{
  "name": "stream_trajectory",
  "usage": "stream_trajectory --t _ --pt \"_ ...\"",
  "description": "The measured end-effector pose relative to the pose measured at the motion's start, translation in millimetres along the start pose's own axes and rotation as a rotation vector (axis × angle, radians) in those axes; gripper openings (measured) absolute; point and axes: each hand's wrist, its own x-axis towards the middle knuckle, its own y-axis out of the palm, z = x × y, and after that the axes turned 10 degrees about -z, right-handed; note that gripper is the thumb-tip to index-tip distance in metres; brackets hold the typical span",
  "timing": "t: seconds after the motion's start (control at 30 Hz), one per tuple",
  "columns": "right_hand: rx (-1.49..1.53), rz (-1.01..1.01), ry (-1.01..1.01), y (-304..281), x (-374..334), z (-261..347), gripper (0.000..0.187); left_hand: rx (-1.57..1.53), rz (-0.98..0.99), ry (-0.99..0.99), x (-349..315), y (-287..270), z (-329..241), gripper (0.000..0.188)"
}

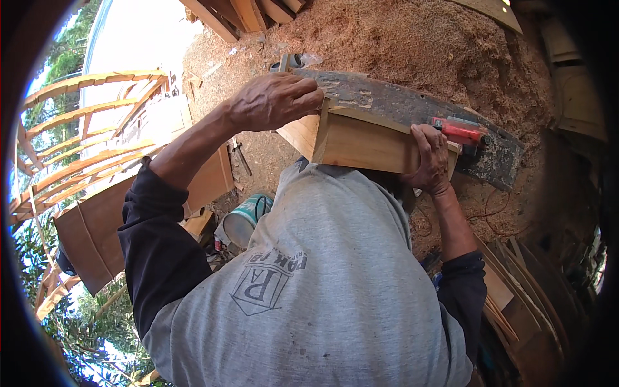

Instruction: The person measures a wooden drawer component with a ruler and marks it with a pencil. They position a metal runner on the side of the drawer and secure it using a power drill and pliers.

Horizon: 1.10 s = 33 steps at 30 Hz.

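Observation:
A pale wooden box (367,145), shaped like a drawer, rests against the near side of a dark, worn bench plank (400,103). My right hand (430,158) grips its right end, thumb and fingers around the board's edge. Above the left corner of the box is my left hand (277,101), its fingers curled together. Whatever those fingers hold, if anything, is hidden. Just beyond my right hand, a red hand tool (459,131) lies on the plank; its exact kind is unclear.
Wood shavings (361,32) cover the ground beyond the bench. A teal and white bucket (245,218) stands at left, near a hammer-like tool (243,158) on the floor. Curved wooden frames (97,80) fill the far left. Boards (509,290) lean at lower right.

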Motion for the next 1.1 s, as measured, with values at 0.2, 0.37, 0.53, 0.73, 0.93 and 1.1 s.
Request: stream_trajectory --t 0.2,0.37,0.53,0.73,0.93,1.1 --pt "0.022 -0.007 -0.012 -0.8 1.4 2.1 0.1 -0.017 0.078 -0.01 2.8 0.6 3.6 0.026" --pt "0.026 0.004 -0.011 -3.4 -1.5 -2.9 0.102 -0.087 0.057 -0.108 3.4 1.7 -7.3 0.022" --pt "0.051 0.009 -0.006 -4.2 -3.8 -3.8 0.105 -0.097 0.032 -0.06 1.8 -2.1 -8.3 0.022" --pt "0.082 0.016 -0.022 -3.9 0.8 -9.0 0.107 -0.117 -0.007 0.013 -0.3 -2.7 -6.0 0.027" --pt "0.079 0.038 -0.008 -3.9 1.0 -9.1 0.106 -0.15 0.019 -0.069 -2.6 -3.1 -9.4 0.03" --pt "0.096 0.039 -0.003 -5.1 -0.4 -10.5 0.107 -0.088 0.005 0.033 -2.7 -4.3 -7.8 0.032"
